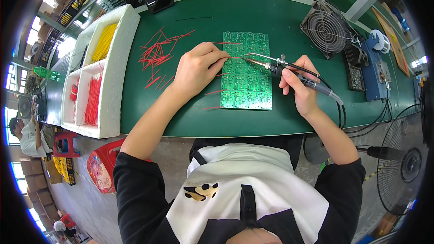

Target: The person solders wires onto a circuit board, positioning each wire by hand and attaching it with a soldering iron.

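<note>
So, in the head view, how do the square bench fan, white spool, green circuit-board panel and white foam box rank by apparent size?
Largest to smallest:
1. White foam box
2. Green circuit-board panel
3. Square bench fan
4. White spool

Green-topped workbench (199, 125) bearing a white foam tray (119, 63), loose red wires (156, 54), a green circuit-board panel (247, 79), a black fan (326, 31) and a blue soldering station (374, 73).

Hands (199, 68) holding red wire (235, 57), soldering iron (320, 86)
</note>
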A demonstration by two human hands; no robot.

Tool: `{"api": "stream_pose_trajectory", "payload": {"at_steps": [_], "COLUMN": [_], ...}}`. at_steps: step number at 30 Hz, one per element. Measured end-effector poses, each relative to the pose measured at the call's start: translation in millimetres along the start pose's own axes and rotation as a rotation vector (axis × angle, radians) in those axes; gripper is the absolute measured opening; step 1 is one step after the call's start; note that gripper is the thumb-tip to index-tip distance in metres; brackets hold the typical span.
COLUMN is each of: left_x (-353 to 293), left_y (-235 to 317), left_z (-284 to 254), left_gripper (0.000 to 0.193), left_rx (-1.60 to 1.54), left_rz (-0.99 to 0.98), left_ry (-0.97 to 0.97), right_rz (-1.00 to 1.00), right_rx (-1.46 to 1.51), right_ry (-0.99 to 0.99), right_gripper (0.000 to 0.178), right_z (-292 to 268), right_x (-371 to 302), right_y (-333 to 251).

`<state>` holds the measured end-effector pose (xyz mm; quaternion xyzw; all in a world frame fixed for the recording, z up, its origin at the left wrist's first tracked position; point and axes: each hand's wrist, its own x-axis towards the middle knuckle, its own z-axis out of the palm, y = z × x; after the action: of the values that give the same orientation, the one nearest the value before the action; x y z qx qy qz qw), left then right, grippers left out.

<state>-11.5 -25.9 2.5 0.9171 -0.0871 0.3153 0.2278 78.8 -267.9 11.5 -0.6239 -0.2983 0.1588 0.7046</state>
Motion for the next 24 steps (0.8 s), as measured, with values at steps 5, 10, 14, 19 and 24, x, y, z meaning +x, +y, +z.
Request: {"api": "stream_pose_trajectory", "payload": {"at_steps": [5, 10, 14, 19, 24], "left_x": [0, 0, 0, -1, 0], "left_y": [0, 1, 1, 0, 3], "left_z": [1, 0, 0, -2, -4], "left_gripper": [0.008, 0.008, 0.008, 0.009, 0.01], "left_rx": [-0.001, 0.0, 0.025, 0.033, 0.022], "left_rz": [-0.005, -0.002, 0.003, 0.024, 0.007], "left_ry": [0.001, 0.003, 0.001, 0.017, -0.002], "right_rz": [0.009, -0.005, -0.095, -0.167, -0.113], "right_rx": [-0.007, 0.014, 0.067, 0.078, 0.071], "right_ry": [0.002, 0.008, 0.047, 0.149, 0.185], "right_gripper": [0.019, 0.018, 0.018, 0.018, 0.017], "right_z": [0, 0, -4, -9, 0], "right_x": [0, 0, 1, 0, -15], "right_y": [0, 1, 2, -1, -7]}}
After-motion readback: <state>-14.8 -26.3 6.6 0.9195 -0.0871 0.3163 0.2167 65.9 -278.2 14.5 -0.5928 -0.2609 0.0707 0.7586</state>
